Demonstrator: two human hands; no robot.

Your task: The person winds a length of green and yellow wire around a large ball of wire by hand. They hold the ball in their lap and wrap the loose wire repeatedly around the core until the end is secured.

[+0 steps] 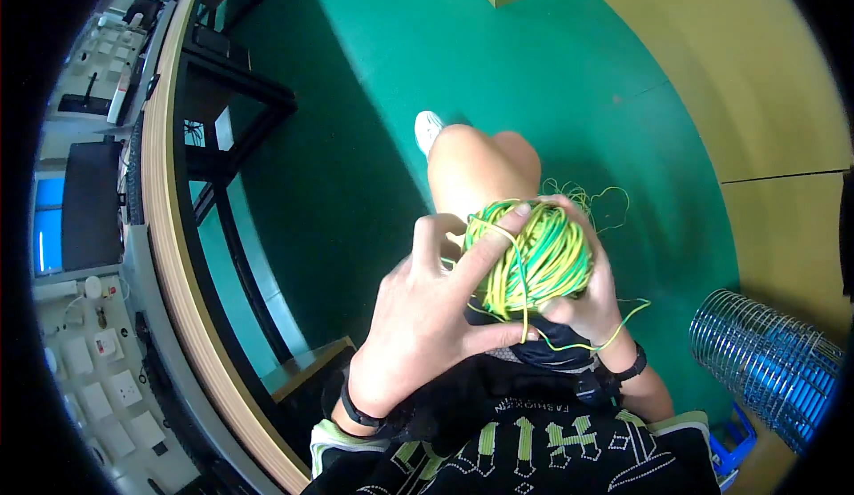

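A round bundle of yellow-and-green wire [544, 259] is held above my lap. My right hand [598, 304] cups it from the right side, fingers curved around its far edge and thumb pressed on the near side. My left hand [414, 321] is at the bundle's left, one fingertip laid on top of it. A single strand runs from that finger down to my left thumb, crossing the front of the bundle. One loose length loops out below my right hand, past the wrist. More thin loose wire [583, 200] trails over the floor beyond the bundle.
At left runs a long wooden-edged workbench [165, 184] carrying a monitor [89, 206] and several white sockets and plates. A wire-mesh bin [756, 344] with something blue inside stands at right. Yellow panels [738, 95] border the green floor [391, 41].
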